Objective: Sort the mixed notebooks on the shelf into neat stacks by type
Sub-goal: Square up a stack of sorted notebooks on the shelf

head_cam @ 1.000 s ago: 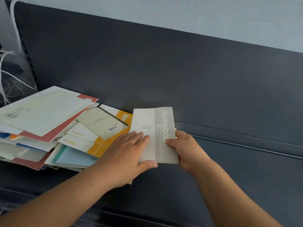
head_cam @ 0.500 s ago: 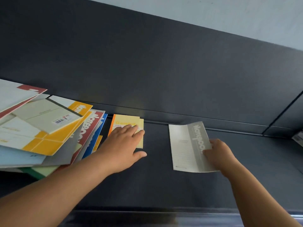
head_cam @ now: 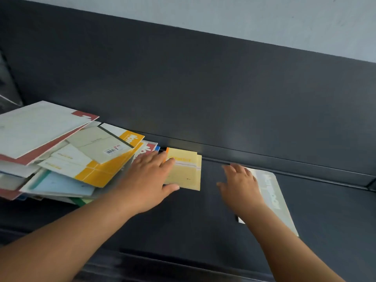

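Observation:
A messy pile of mixed notebooks (head_cam: pixel 67 157) fills the left of the dark shelf (head_cam: pixel 203 216), with white, yellow, red and pale blue covers. Small pale yellow notebooks (head_cam: pixel 186 169) lie just right of the pile. My left hand (head_cam: pixel 148 180) rests flat with straight fingers across the pile's right edge and these yellow notebooks. A grey notebook (head_cam: pixel 272 198) lies flat alone on the shelf to the right. My right hand (head_cam: pixel 240 186) hovers spread over its left part, fingers straight, holding nothing. The hand is motion-blurred.
The shelf's dark back panel (head_cam: pixel 203 98) rises right behind the notebooks, a pale wall (head_cam: pixel 264 21) above it. The shelf's front lip (head_cam: pixel 183 267) runs along the bottom. Bare shelf lies between the yellow and grey notebooks.
My right hand has let go of the grey notebook, which now lies flat on the shelf, and is moving back leftward. My left hand stays on the yellow notebooks.

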